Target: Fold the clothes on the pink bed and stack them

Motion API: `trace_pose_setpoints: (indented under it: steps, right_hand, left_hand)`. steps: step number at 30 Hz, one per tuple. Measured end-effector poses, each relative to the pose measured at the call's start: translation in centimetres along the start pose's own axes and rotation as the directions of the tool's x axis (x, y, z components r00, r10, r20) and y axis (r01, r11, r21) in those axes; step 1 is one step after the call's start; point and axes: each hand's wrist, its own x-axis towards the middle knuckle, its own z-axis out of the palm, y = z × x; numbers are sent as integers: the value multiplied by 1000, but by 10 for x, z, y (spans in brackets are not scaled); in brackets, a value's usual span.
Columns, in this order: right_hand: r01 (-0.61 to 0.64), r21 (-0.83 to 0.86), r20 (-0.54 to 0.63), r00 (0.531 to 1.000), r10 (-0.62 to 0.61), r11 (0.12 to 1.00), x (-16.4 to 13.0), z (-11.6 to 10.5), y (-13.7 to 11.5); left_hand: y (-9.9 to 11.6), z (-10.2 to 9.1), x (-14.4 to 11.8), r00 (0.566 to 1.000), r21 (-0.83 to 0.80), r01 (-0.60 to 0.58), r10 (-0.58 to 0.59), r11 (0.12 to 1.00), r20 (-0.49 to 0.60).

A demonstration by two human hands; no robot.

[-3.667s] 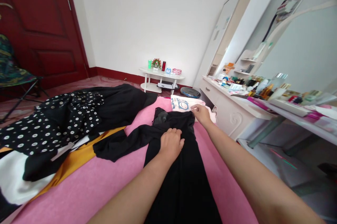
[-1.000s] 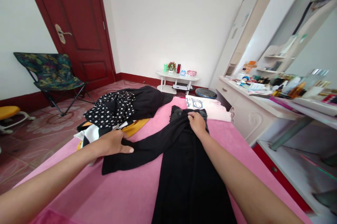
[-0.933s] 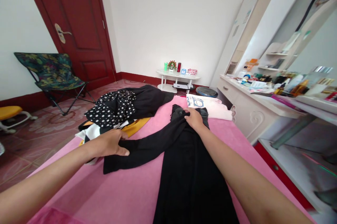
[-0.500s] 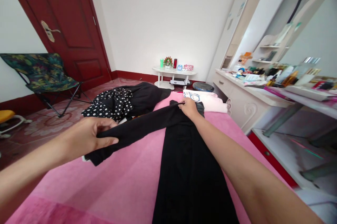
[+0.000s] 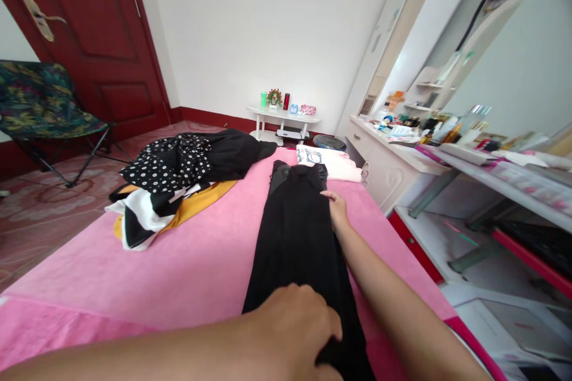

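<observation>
Hands are pressing on a long black knitted garment [image 5: 298, 238] that is lying lengthwise down the pink bedspread [image 5: 187, 268]. We are resting our left hand [image 5: 292, 333] on its near end, fingers curled down over the cloth (whether they are pinching it or only pressing, we cannot tell). Our right hand [image 5: 336, 209] is lying at the garment's right edge, farther up, fingers closed together and flat against the fabric.

Judging from how things are lying, the garment is looking narrowed into one straight strip, with no sleeve sticking out at the side, so the lengthwise fold seems done; it is not yet folded across into a short bundle. A folded pale pink top with a printed panel [image 5: 328, 161] is sitting just beyond its far end, seemingly finished. To the left, well apart, a heap of clothes is waiting unfolded: a black dress with white dots [image 5: 172, 160] over a mustard-yellow cloth [image 5: 196, 205] and a black-and-white piece [image 5: 134, 220].
</observation>
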Motion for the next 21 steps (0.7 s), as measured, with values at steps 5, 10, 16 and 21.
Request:
trace_pose_setpoints:
  steps: [5, 10, 16, 21]
  right_hand:
    - [-74, -16, -21, 997, 73, 997, -4, -11, 18]
    - [-27, -90, -40, 999, 24, 996, -3, -9, 20]
    - [-60, -341, 17, 997, 70, 938, 33, -7, 18]
    - [-33, -552, 47, 996, 70, 833, 98, 6, 7]
  left_hand:
    - [-17, 19, 29, 924, -429, -156, 285, 890, 255]
    - [-48, -16, 73, 966, -144, -92, 53, 985, -252]
    - [-128, -21, 129, 775, 243, 368, -151, 898, -614]
    - [-154, 3, 136, 752, 234, 412, -184, 880, -633]
